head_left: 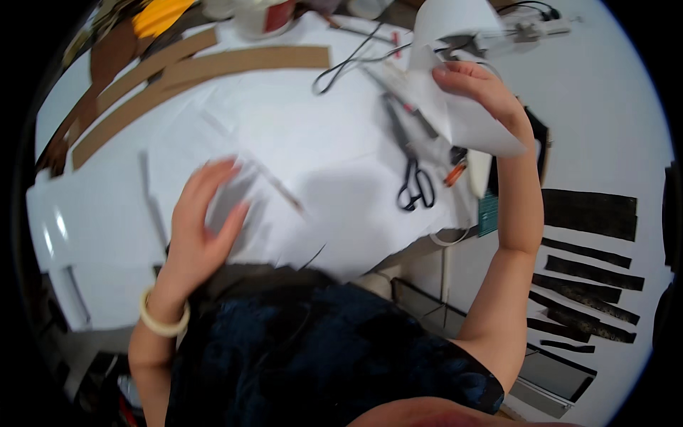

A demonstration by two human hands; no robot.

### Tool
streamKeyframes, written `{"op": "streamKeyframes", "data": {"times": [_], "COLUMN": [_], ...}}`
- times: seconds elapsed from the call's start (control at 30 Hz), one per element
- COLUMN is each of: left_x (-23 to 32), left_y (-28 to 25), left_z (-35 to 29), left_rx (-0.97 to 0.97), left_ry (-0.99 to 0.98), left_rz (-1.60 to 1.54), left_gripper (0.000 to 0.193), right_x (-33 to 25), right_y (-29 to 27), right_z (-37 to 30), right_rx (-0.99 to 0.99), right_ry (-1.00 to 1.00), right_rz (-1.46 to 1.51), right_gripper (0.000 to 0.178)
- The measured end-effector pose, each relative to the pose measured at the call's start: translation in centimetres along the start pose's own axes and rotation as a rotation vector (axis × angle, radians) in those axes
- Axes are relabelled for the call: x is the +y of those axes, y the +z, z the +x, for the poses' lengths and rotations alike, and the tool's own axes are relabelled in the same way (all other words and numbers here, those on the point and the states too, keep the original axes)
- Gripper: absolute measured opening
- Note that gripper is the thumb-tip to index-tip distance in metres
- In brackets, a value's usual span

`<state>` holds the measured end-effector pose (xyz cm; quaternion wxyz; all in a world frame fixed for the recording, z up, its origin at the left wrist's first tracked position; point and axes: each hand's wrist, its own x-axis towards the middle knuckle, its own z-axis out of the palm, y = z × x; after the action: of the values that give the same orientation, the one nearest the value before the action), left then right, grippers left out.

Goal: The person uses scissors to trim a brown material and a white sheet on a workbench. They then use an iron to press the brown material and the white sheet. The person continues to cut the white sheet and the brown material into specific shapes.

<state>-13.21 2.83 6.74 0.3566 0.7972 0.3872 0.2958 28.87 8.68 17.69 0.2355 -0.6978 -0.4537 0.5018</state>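
At the upper right my right hand (486,91) is closed on a curled piece of white paper (475,128). My left hand (206,220), with a pale bangle at its wrist, hovers over the left part of the white sheet (341,156); its fingers are apart and hold nothing. Between the hands lies a thin, blurred stick-like thing (279,188), perhaps a pencil. Black-handled scissors (409,174) rest on the sheet, below and left of the paper I hold. An orange-handled tool (455,174) is near them, partly covered.
Long brown strips (242,60) curve across the far left. A black cord (341,67) loops at the back, near a white tub (263,18) with a red label. Black strips (594,274) hang or lie on a white surface at right. A green mat edge (488,213) shows beside my right forearm.
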Motion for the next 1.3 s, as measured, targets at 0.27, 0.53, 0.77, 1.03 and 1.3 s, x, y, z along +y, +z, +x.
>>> {"op": "streamKeyframes", "data": {"times": [0.27,0.53,0.77,1.03,1.3], "left_x": [0.6,-1.6,-2.5,-4.0,-4.8], "left_y": [2.6,-3.0,-5.1,-5.3,-5.9], "left_z": [0.6,-2.8,-3.5,-6.3,-12.4], "left_rx": [0.150,0.302,0.333,0.215,0.183], "left_ry": [-0.225,-0.480,-0.502,-0.565,-0.713], "left_rz": [-0.789,-0.851,-0.829,-0.679,-0.730], "left_gripper": [0.058,0.041,0.047,0.048,0.047], "right_x": [1.2,4.4,7.8,12.3,16.8], "right_y": [17.0,19.4,18.4,21.2,24.9], "right_z": [-6.3,-6.8,-8.2,-12.6,-17.0], "right_rx": [-0.178,-0.523,-0.419,-0.113,-0.171], "right_ry": [0.014,-0.086,-0.034,-0.022,0.082], "right_rz": [-0.046,-0.014,0.130,0.132,0.456], "right_gripper": [0.039,0.057,0.054,0.032,0.014]}}
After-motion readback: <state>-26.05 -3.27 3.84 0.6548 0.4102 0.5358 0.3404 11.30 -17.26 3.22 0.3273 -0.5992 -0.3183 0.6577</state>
